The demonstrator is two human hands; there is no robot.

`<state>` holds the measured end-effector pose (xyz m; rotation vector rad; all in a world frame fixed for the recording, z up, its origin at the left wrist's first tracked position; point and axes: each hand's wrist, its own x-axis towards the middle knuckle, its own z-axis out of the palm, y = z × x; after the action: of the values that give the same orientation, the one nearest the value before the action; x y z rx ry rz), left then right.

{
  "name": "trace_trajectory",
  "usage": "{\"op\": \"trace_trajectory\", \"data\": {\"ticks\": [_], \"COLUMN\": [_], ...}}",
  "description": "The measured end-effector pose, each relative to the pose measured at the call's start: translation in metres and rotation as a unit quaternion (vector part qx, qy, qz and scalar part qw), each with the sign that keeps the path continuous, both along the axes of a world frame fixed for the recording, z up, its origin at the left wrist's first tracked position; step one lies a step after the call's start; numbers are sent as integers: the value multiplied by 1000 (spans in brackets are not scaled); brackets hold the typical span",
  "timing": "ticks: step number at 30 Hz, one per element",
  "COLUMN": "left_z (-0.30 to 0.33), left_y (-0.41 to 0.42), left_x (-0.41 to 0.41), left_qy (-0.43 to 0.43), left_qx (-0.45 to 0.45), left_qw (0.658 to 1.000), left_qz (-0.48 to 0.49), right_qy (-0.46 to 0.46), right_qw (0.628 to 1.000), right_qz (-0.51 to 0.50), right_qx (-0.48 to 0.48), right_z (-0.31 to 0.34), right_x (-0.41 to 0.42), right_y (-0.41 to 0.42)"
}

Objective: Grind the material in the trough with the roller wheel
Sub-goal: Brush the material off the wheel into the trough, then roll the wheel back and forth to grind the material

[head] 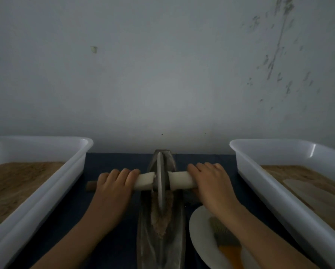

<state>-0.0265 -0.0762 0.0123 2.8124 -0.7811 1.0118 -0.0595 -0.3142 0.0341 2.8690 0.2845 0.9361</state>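
In the lower middle of the frame a long, dark, boat-shaped metal trough [160, 239] lies on the dark blue bench [112, 158], running away toward the pale grey wall [162, 74]. A thin grey metal roller wheel [160, 183] stands upright in its groove, near the far end. Just behind the wheel, toward the viewer, a ragged strip of pale brown ground material [161, 218] lies along the trough's bottom.

A white-wrapped axle handle [180, 180] passes through the wheel and sticks out on both sides. The left hand [114, 184] is curled over the handle's left part, fingers wrapped across the top; a brown wooden end [91, 186] pokes out past it. The right hand [211, 181] clasps the right part the same way.

At the left edge sits a white rectangular plastic tub [46, 189] holding brown powder. A matching white tub [275, 191] at the right edge holds similar brown stuff. In the lower right, under the right forearm, a white round plate [199, 235] carries a brush with grey bristles and an orange handle [227, 243].
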Motion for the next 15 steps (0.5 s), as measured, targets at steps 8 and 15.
{"op": "trace_trajectory", "data": {"ticks": [8, 15], "left_z": [17, 10], "left_y": [-15, -3], "left_x": [37, 28], "left_qy": [-8, 94], "left_qx": [33, -8], "left_qw": [999, 995], "left_qz": [11, 26], "right_qy": [29, -32], "right_qw": [998, 999], "right_qz": [-50, -26], "right_qx": [39, 36], "right_z": [-7, -2], "right_x": [42, 18], "right_y": [-9, 4]}}
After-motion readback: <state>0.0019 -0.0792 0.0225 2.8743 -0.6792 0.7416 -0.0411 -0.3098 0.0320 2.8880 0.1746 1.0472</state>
